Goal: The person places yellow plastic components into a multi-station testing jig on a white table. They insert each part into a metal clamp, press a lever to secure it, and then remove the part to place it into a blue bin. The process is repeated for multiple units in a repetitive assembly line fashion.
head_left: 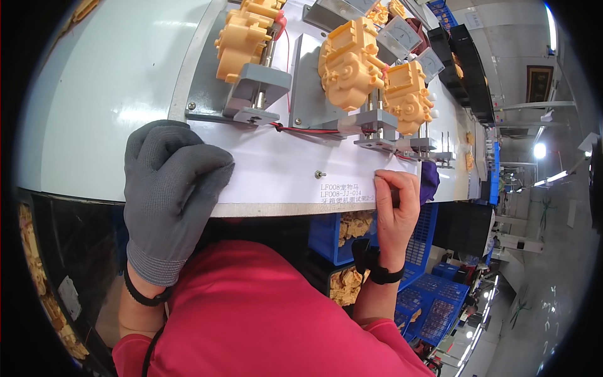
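My left hand, in a grey knitted glove, rests at the bench's front edge with its fingers curled closed; its palm side is hidden. My bare right hand is at the front edge on the right, thumb and forefinger brought together over the white sheet. Anything between those fingertips is too small to tell. Between my hands a small metal toggle switch sticks up from the sheet. Beyond them, yellow-orange plastic gearbox housings sit upright on grey metal test stands.
Red and black wires run along the stands. Analog meters stand behind them. A purple cloth lies right of my right hand. Below the bench are blue crates and a bin of yellowish parts. Black trays stand farther right.
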Motion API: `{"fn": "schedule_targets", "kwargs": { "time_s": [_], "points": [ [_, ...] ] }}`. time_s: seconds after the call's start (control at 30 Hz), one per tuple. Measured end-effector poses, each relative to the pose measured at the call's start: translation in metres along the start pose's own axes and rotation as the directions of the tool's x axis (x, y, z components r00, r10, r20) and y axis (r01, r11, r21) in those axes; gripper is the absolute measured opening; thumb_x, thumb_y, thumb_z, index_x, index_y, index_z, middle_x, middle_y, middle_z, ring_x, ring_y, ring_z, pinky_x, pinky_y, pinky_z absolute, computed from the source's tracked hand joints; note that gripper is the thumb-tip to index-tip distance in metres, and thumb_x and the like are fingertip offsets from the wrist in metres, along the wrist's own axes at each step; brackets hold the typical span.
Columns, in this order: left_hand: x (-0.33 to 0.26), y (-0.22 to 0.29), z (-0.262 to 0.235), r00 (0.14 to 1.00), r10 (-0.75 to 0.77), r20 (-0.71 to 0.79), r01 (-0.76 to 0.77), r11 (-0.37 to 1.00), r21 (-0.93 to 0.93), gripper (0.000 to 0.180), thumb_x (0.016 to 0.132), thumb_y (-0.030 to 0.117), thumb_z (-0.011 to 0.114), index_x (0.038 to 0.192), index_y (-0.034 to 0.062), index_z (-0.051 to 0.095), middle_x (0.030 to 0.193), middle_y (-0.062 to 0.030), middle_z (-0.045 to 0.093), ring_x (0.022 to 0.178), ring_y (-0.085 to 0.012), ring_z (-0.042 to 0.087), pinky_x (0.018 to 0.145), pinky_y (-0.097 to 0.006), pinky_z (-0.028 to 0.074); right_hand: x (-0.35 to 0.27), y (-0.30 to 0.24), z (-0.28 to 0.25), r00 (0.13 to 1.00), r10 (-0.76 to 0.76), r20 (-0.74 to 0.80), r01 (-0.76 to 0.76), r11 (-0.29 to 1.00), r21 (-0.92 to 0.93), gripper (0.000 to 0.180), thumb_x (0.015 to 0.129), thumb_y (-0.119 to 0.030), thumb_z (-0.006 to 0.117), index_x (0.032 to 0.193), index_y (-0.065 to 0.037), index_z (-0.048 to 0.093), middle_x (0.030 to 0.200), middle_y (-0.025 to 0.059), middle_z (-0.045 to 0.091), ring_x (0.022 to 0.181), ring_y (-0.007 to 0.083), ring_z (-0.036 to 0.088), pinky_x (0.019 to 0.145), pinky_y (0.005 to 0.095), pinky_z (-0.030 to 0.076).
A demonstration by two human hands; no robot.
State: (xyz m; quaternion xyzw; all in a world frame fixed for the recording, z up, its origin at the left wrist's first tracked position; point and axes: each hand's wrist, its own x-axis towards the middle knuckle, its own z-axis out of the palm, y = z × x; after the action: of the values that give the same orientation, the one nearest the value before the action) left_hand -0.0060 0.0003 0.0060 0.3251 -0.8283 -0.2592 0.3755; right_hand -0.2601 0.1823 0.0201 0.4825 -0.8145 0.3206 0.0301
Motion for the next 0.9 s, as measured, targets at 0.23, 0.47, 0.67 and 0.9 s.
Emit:
{"fn": "schedule_targets", "kwargs": {
  "time_s": [0.23,0.47,0.67,0.9],
  "points": [
    [-0.002,0.001,-0.003,0.999,-0.006,0.051,0.006,1.000,-0.006,0.015,0.077,0.001,0.072,0.091,0.0048,0.066,0.094,-0.0088,0.055,0.101,-0.0288,0.052,0.089,-0.039,0.043,0.001,0.002,0.000,0.999,-0.030,-0.011,0.030,0.999,-0.018,0.015,0.084,-0.001,0.071,0.098,-0.004,0.069,0.094,0.0079,0.062,0.089,0.0234,0.058,0.079,0.0322,0.047],
    [0.004,0.002,-0.004,0.996,0.036,0.082,-0.038,0.999,0.026,0.020,0.073,0.004,0.076,0.090,0.0068,0.068,0.094,-0.0086,0.054,0.098,-0.0282,0.052,0.086,-0.038,0.043,0.002,-0.021,0.000,0.975,-0.142,-0.172,0.154,0.986,0.059,0.023,0.082,0.005,0.067,0.104,-0.003,0.065,0.096,0.0099,0.062,0.092,0.0247,0.058,0.084,0.0336,0.046],
    [0.005,0.009,-0.006,0.995,-0.033,0.089,0.028,0.997,0.065,0.017,0.075,0.008,0.076,0.090,0.0116,0.070,0.088,-0.0055,0.057,0.096,-0.0275,0.052,0.085,-0.039,0.042,0.018,-0.043,0.027,0.929,-0.324,-0.178,0.363,0.892,0.269,0.029,0.078,0.005,0.073,0.103,-0.007,0.065,0.090,0.0064,0.062,0.081,0.0232,0.056,0.073,0.0335,0.046],
    [0.004,0.017,-0.004,0.988,-0.114,0.104,0.099,0.985,0.143,0.018,0.076,0.005,0.074,0.092,0.0103,0.068,0.090,-0.0070,0.056,0.098,-0.0284,0.051,0.086,-0.039,0.042,0.018,-0.039,0.037,0.934,-0.306,-0.184,0.347,0.900,0.264,0.028,0.075,0.001,0.076,0.099,-0.010,0.067,0.084,0.0010,0.063,0.075,0.0210,0.056,0.069,0.0324,0.043]
  ]
}}
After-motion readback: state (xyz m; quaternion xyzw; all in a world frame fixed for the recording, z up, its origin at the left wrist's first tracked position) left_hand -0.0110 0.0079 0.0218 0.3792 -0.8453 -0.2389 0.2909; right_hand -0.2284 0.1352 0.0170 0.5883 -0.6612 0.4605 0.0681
